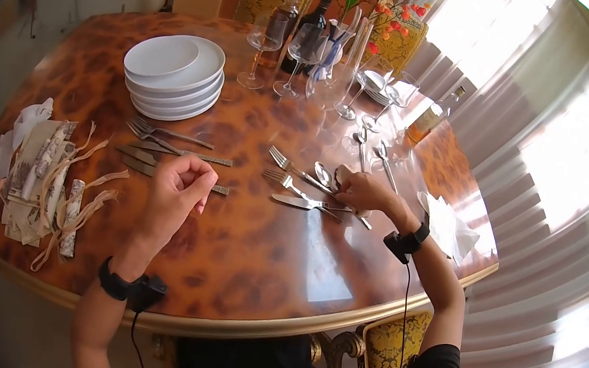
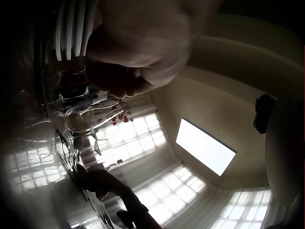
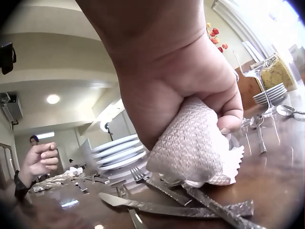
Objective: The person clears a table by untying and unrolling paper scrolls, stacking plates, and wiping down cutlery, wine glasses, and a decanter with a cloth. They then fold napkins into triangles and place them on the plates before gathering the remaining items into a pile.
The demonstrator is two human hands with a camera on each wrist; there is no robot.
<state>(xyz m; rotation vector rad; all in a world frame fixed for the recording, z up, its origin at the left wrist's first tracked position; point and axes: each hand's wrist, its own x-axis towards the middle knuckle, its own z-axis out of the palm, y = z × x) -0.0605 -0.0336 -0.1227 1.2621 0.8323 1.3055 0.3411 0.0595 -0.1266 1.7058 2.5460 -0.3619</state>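
Observation:
My right hand (image 1: 367, 192) is low over the cutlery right of the table's middle. It grips a bunched white textured napkin (image 3: 193, 143), which touches the cutlery below. Beside it lie a fork (image 1: 286, 180), a spoon (image 1: 323, 174) and a table knife (image 1: 303, 202), with handles crossing under the hand. Above the table's left half hovers my left hand (image 1: 181, 187), fingers loosely curled with nothing seen in them. Just past that hand lie forks (image 1: 166, 136) and knives (image 1: 138, 160), partly hidden by it.
A stack of white plates (image 1: 206, 89) stands at the back left. Napkins tied with raffia (image 1: 47, 179) lie at the left edge. Wine glasses (image 1: 258, 43), dark bottles (image 1: 312, 32) and a flower vase (image 1: 324, 83) stand at the back. White napkins (image 1: 447, 224) lie at the right.

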